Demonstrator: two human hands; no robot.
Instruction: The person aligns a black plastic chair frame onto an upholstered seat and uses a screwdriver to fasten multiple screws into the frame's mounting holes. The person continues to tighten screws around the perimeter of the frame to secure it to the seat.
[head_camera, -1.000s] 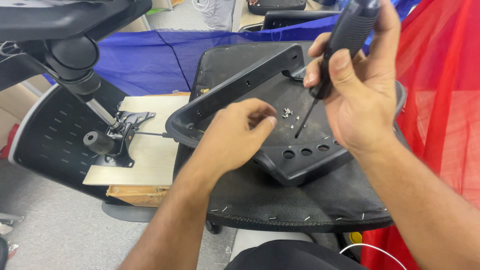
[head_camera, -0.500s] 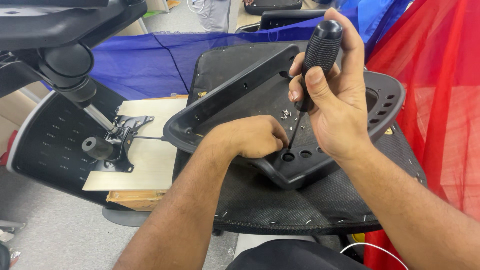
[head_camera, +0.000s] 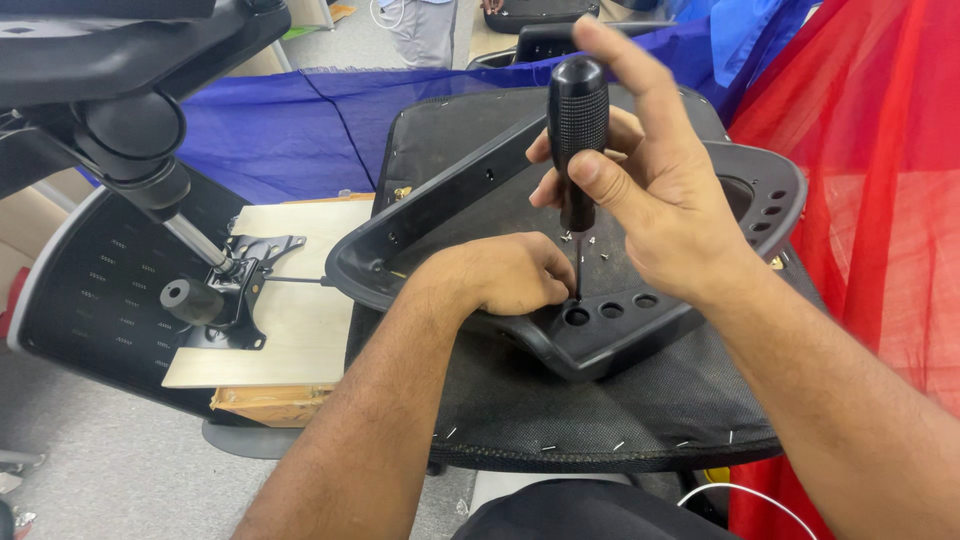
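Screwdriver (head_camera: 576, 150) gripped upright by right hand (head_camera: 655, 190); left hand (head_camera: 515, 275) pinches at bracket (head_camera: 600, 330) hole.

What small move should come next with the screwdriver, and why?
Probably press down and turn the screwdriver: the right hand holds it upright, its tip at the first hole of the black bracket, where the left hand pinches beside it.

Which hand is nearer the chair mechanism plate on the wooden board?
Left. The left hand rests on the black plastic frame, right of the mechanism plate. The right hand grips the screwdriver, farther right.
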